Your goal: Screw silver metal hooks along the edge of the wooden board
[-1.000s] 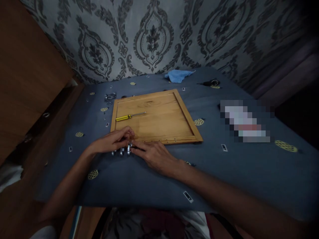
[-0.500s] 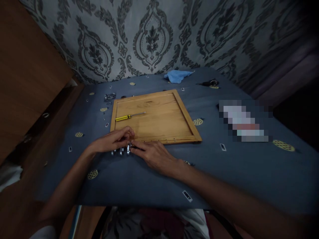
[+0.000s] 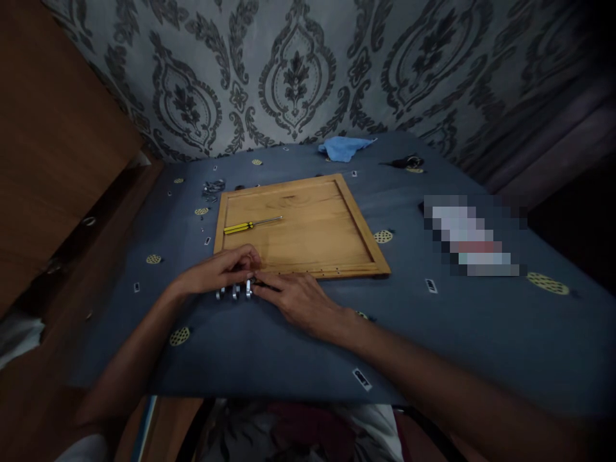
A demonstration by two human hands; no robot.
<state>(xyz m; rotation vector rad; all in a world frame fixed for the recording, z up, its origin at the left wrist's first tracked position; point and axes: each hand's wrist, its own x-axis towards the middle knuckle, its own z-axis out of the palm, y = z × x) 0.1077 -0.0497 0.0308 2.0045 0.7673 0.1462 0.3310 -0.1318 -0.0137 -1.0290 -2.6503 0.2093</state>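
A wooden framed panel (image 3: 298,215) lies flat on the cloth, with several small holes along its near edge. Shiny curved metal hooks stick out from that edge at its left end. My right hand (image 3: 301,301) has index finger and thumb closed at the rightmost metal hook (image 3: 249,289). Just left of it, my left hand (image 3: 228,266) is closed, its fingers curled in a pinch over the panel's edge; whatever they grip is hidden. Beneath my left hand, another hook (image 3: 235,292) shows. On the panel rests a yellow and black screwdriver (image 3: 239,227), its shaft pointing right.
Loose small metal parts (image 3: 213,187) lie beyond the panel's left corner. Toward the wall are a blue cloth (image 3: 344,148) and a dark object (image 3: 407,161). A blurred-out item (image 3: 469,237) sits on the right. The blue patterned tablecloth (image 3: 298,366) covers the surface.
Both hands stay at the same hook with hardly any movement. The whole view has shifted very slightly.
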